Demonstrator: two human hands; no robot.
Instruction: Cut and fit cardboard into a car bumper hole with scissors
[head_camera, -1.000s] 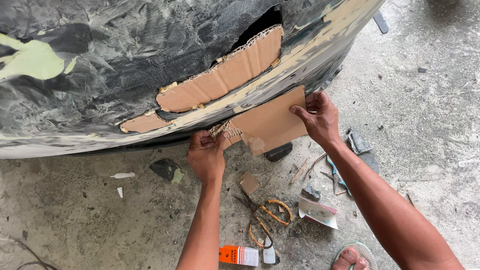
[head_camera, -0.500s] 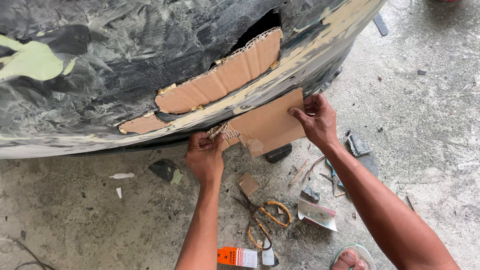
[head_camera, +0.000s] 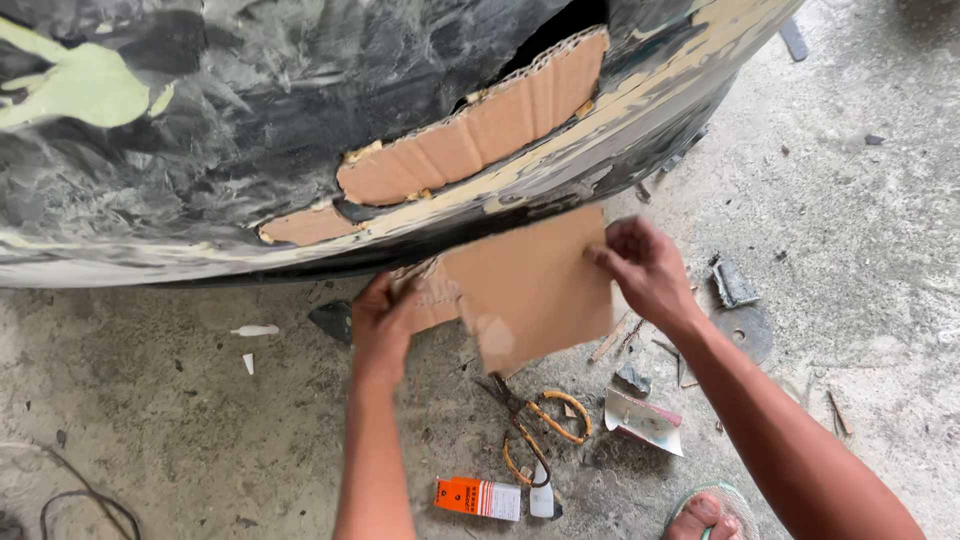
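Two hands hold a loose cardboard sheet (head_camera: 530, 290) below a patched dark panel (head_camera: 250, 140).

Left hand (head_camera: 385, 320) fingers clamp the sheet's left edge; right hand (head_camera: 645, 270) fingers pinch its right edge. Since the earlier frame the sheet has dropped clear of the panel's lower rim, apparently tilted. Scissors (head_camera: 535, 425) and an orange box (head_camera: 478, 497) lie on the floor nearer.

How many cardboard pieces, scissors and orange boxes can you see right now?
Loose cardboard sheet, held by left hand and right hand: 1
Cardboard patches in the panel: 2
Scissors: 1
Orange box: 1
Total: 5
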